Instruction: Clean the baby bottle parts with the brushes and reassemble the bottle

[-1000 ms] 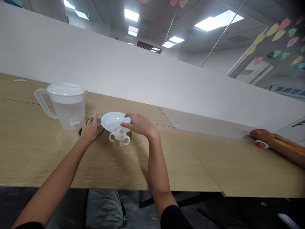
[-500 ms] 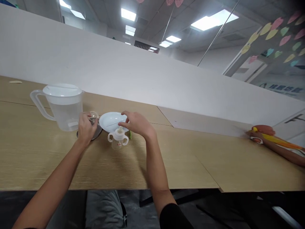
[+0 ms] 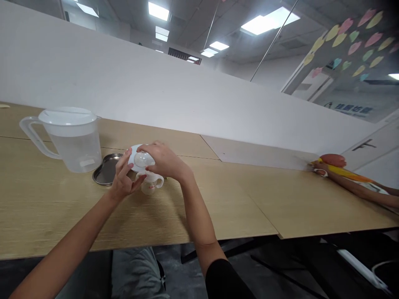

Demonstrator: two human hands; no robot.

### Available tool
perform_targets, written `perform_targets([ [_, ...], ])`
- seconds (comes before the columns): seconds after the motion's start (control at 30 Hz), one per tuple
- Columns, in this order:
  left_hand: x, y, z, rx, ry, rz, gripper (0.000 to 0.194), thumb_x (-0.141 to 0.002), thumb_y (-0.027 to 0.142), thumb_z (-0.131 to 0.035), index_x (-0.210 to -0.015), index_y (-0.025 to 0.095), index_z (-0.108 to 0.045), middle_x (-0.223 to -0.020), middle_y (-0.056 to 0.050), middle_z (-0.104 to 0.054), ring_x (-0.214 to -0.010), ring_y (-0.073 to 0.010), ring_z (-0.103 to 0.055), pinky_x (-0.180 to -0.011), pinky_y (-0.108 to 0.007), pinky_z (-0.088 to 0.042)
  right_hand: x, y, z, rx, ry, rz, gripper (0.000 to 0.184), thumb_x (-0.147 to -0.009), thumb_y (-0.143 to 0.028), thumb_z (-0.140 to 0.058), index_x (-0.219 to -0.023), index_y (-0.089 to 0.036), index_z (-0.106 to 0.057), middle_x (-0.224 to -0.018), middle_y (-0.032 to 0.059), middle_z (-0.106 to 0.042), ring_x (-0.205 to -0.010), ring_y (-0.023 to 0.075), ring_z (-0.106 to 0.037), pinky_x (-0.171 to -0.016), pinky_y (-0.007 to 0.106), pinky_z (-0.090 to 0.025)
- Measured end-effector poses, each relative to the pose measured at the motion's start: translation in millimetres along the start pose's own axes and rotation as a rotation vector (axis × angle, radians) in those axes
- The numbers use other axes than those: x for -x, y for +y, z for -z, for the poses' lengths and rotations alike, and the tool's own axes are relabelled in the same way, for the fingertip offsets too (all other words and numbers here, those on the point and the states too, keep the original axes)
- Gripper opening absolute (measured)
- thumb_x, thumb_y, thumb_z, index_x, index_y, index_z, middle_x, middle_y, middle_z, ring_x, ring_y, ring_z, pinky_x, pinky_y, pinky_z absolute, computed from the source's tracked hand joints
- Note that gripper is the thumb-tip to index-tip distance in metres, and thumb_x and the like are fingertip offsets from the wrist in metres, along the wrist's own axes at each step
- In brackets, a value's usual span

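A small clear baby bottle with two white handles stands on the wooden table. My right hand is closed on a clear dome cap and holds it just above the bottle's top. Just left of the bottle, my left hand has its fingers apart, its thumb next to a handle and its fingertips by the cap. A white plate behind the cap is mostly hidden by my hands.
A shallow metal tray lies left of the bottle. A clear lidded pitcher stands beyond the tray. A white partition runs along the table's far side. Another person's arm rests at the far right with an orange and yellow object.
My left hand lifted the clear cap from the metal tray and brought it right. My right hand now grips it over the bottle, and my left hand has opened.
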State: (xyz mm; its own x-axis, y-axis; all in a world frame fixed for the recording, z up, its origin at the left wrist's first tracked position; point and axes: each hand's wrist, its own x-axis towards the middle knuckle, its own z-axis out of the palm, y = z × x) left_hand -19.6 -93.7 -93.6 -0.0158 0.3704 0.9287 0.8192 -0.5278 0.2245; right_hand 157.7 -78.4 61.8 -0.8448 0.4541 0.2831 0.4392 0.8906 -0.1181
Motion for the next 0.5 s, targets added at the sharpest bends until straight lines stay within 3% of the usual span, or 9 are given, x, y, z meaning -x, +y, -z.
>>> perform_targets([
  [0.1,-6,10,-1.6,0.048,-0.09,-0.005,0.085,-0.083,0.044,-0.06,-0.146,0.026,-0.006,-0.15,-0.018,-0.032,-0.139,-0.0347,-0.033,-0.108,-0.056,-0.038,4,8,4,-0.017,-0.012,-0.091,0.042,-0.071,-0.009,-0.057,-0.112,-0.017,-0.049,-0.112,0.0075,-0.061,-0.102,0.0234,-0.054,-0.091,0.039,-0.038],
  [0.2,-9,13,-3.6,0.155,-0.343,0.16,0.096,-0.082,0.048,-0.061,-0.15,0.027,0.003,-0.142,-0.016,-0.048,-0.125,-0.0329,-0.052,-0.099,-0.051,-0.047,5,16,5,-0.127,-0.058,-0.087,0.048,-0.069,-0.013,-0.06,-0.115,-0.015,-0.044,-0.115,0.0095,-0.057,-0.1,0.0211,-0.054,-0.085,0.034,-0.042],
  [0.3,-8,13,-7.5,0.284,-0.477,0.314,0.102,-0.076,0.053,-0.067,-0.151,0.022,-0.005,-0.125,-0.015,-0.063,-0.106,-0.0296,-0.065,-0.087,-0.042,-0.052,4,22,2,-0.172,-0.141,-0.043,0.053,-0.07,-0.012,-0.06,-0.121,-0.017,-0.042,-0.111,0.0081,-0.057,-0.099,0.0197,-0.054,-0.08,0.03,-0.043],
  [0.5,-6,15,-11.9,0.354,-0.517,0.383,0.098,-0.07,0.056,-0.071,-0.147,0.02,-0.024,-0.115,-0.013,-0.068,-0.097,-0.0268,-0.068,-0.082,-0.036,-0.052,-3,26,-5,-0.11,-0.261,-0.091,0.042,-0.074,-0.008,-0.062,-0.115,-0.017,-0.054,-0.109,0.0066,-0.063,-0.098,0.0181,-0.058,-0.078,0.027,-0.043],
])
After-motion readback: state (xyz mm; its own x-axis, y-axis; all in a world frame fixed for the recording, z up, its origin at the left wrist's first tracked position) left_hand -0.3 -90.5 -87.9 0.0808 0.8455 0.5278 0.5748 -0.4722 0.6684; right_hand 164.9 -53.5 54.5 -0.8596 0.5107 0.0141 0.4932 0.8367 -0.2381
